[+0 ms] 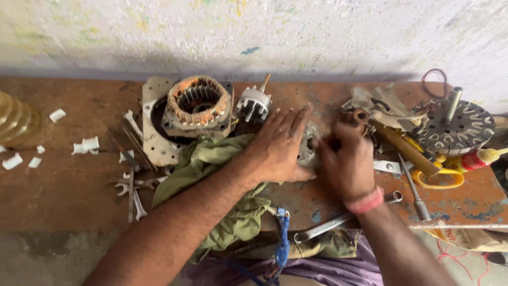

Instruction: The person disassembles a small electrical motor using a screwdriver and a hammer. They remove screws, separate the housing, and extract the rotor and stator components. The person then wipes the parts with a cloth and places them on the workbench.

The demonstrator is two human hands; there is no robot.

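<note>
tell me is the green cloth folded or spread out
Spread out and crumpled: the green cloth lies loose on the workbench, draping over its front edge under the left forearm.

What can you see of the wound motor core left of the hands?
The motor core is a squarish metal block with a round bore, ringed by orange-brown copper windings. It looks worn and grimy. It lies flat, bore facing up, on a pale metal plate on the brown bench, near the wall. A green cloth lies against its near edge. Neither hand touches it; the left hand is closest.
</note>
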